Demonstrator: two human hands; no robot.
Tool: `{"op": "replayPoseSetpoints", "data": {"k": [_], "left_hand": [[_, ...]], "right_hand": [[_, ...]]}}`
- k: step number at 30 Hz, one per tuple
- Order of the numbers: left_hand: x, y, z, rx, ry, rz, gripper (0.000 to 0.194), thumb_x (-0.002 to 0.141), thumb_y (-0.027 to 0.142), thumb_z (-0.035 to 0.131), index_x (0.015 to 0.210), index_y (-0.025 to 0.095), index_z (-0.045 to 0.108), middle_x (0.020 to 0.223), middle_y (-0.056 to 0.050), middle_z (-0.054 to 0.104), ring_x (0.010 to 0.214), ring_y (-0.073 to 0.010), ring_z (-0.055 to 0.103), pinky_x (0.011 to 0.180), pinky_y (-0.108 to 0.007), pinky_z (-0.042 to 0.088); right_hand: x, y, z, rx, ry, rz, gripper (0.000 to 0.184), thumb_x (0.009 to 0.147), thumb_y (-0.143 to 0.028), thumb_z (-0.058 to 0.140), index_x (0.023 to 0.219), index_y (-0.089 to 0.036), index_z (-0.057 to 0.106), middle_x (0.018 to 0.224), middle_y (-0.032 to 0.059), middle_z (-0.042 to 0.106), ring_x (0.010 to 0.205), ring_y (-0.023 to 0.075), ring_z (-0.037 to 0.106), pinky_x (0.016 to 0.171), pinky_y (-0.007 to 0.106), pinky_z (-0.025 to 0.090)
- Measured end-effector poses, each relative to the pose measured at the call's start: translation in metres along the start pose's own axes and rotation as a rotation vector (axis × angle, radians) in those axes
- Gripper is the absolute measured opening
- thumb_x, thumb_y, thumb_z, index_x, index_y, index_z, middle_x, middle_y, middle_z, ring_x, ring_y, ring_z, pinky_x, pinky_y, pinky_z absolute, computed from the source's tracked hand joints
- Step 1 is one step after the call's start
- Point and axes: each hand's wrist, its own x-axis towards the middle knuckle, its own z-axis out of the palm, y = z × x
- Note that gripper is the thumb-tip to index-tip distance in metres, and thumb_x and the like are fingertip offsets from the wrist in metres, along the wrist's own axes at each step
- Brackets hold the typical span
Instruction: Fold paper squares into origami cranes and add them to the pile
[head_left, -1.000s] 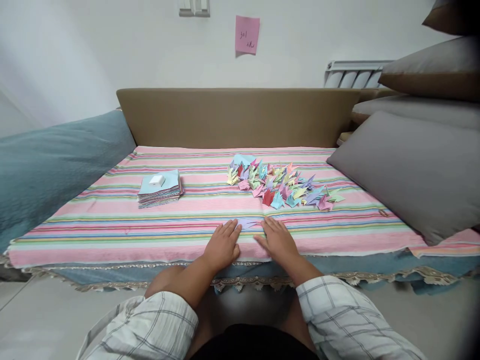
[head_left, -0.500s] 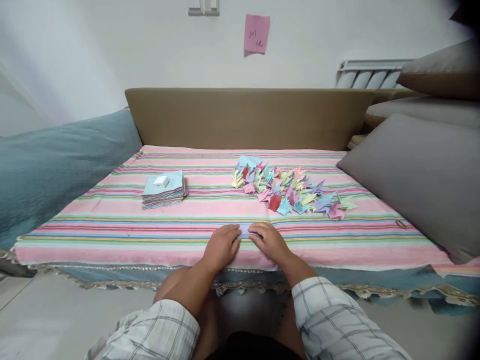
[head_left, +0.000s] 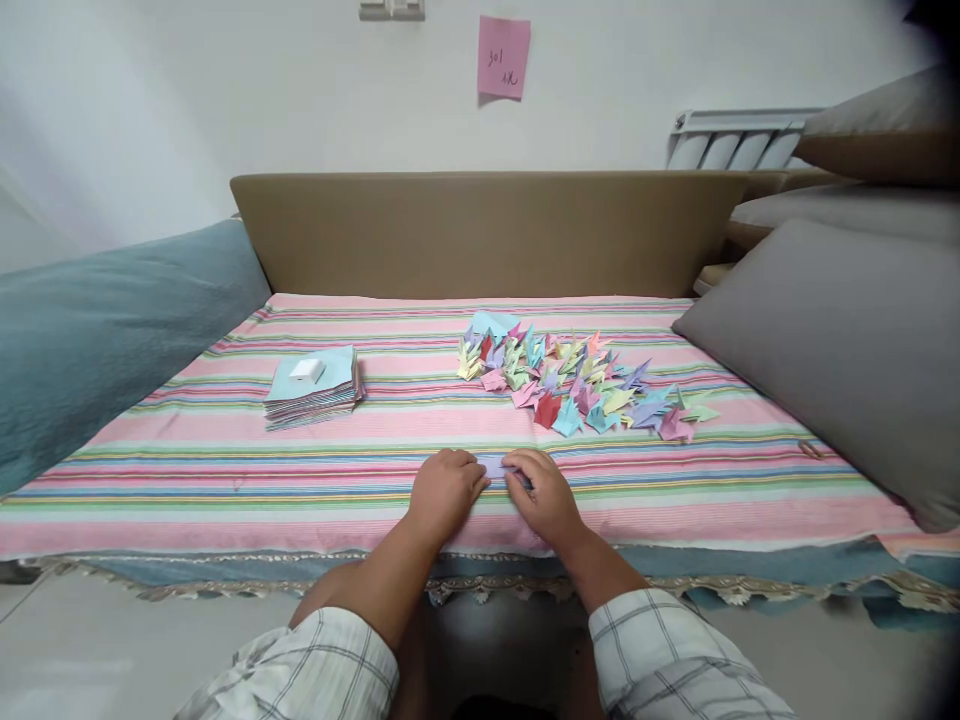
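A small lilac folded paper (head_left: 496, 466) lies on the striped cloth (head_left: 225, 470) near its front edge. My left hand (head_left: 444, 492) and my right hand (head_left: 546, 495) rest on the cloth on either side of it, fingertips curled onto the paper and pressing it flat. A heap of several coloured paper cranes (head_left: 577, 385) lies just beyond my right hand. To the left sits a stack of coloured paper squares (head_left: 313, 388) with a small white block (head_left: 306, 369) on top.
A large grey pillow (head_left: 840, 340) leans at the right, with more cushions stacked behind it. A teal blanket (head_left: 97, 330) covers the left side. A tan backboard (head_left: 480, 232) runs along the far edge, under a pink note (head_left: 503, 56) on the wall.
My hands have drawn together from flat and apart to curled onto the lilac paper between them. The view has shifted slightly.
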Motion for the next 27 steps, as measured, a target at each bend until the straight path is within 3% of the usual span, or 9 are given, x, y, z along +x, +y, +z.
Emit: {"op": "replayPoseSetpoints", "data": {"k": [4, 8, 11, 14, 16, 20, 27], "left_hand": [[-0.003, 0.006, 0.002, -0.003, 0.037, -0.013, 0.026, 0.087, 0.036, 0.048, 0.087, 0.021, 0.069, 0.09, -0.007, 0.066, 0.084, -0.0204, 0.057, 0.078, -0.034, 0.044], [-0.007, 0.018, 0.0, -0.065, 0.052, -0.088, 0.024, 0.086, 0.029, 0.047, 0.09, 0.02, 0.07, 0.09, -0.007, 0.064, 0.086, -0.0203, 0.057, 0.079, -0.034, 0.046], [-0.009, 0.021, -0.003, -0.148, -0.013, -0.134, 0.029, 0.08, 0.015, 0.047, 0.097, 0.02, 0.069, 0.086, -0.007, 0.064, 0.082, -0.0192, 0.059, 0.075, -0.032, 0.048], [-0.011, 0.014, -0.002, -0.238, -0.046, -0.081, 0.036, 0.076, 0.008, 0.046, 0.1, 0.022, 0.069, 0.089, -0.006, 0.066, 0.085, -0.0189, 0.059, 0.077, -0.032, 0.048], [-0.013, 0.006, 0.0, -0.247, 0.034, -0.019, 0.038, 0.073, 0.006, 0.048, 0.099, 0.022, 0.07, 0.104, -0.007, 0.064, 0.095, -0.0201, 0.056, 0.084, -0.034, 0.046], [-0.014, -0.006, 0.0, -0.266, 0.05, 0.113, 0.035, 0.075, 0.012, 0.051, 0.104, 0.025, 0.067, 0.119, -0.003, 0.061, 0.1, -0.0212, 0.053, 0.091, -0.04, 0.041], [-0.014, -0.013, -0.003, -0.401, -0.006, 0.101, 0.036, 0.072, 0.026, 0.062, 0.109, 0.026, 0.064, 0.118, -0.003, 0.063, 0.102, -0.021, 0.056, 0.092, -0.039, 0.039]], "right_hand": [[-0.003, -0.003, -0.001, -0.034, 0.121, 0.1, 0.026, 0.083, -0.018, 0.038, 0.091, -0.018, 0.063, 0.092, 0.0083, 0.061, 0.09, 0.0201, 0.055, 0.082, 0.034, 0.045], [-0.004, -0.001, -0.001, -0.063, 0.002, -0.057, 0.028, 0.079, -0.011, 0.041, 0.092, -0.018, 0.065, 0.09, 0.0076, 0.062, 0.089, 0.0204, 0.054, 0.082, 0.035, 0.045], [-0.004, 0.003, 0.0, -0.078, -0.08, -0.131, 0.031, 0.078, -0.008, 0.043, 0.097, -0.018, 0.065, 0.094, 0.0072, 0.064, 0.09, 0.0207, 0.054, 0.082, 0.036, 0.045], [-0.003, 0.006, 0.001, -0.088, -0.119, -0.145, 0.03, 0.08, -0.009, 0.044, 0.1, -0.019, 0.064, 0.098, 0.0068, 0.065, 0.092, 0.0207, 0.054, 0.083, 0.038, 0.045], [-0.002, 0.007, 0.0, -0.088, -0.131, -0.152, 0.029, 0.081, -0.011, 0.045, 0.1, -0.02, 0.065, 0.099, 0.0071, 0.064, 0.093, 0.0207, 0.054, 0.084, 0.038, 0.045], [0.001, 0.006, -0.004, -0.075, -0.135, -0.165, 0.024, 0.081, -0.013, 0.049, 0.098, -0.02, 0.066, 0.102, 0.0086, 0.062, 0.097, 0.0212, 0.052, 0.086, 0.039, 0.045], [0.0, 0.005, -0.008, -0.017, -0.204, -0.205, 0.029, 0.08, -0.009, 0.047, 0.1, -0.022, 0.064, 0.101, 0.0062, 0.065, 0.095, 0.02, 0.054, 0.085, 0.039, 0.044]]}}
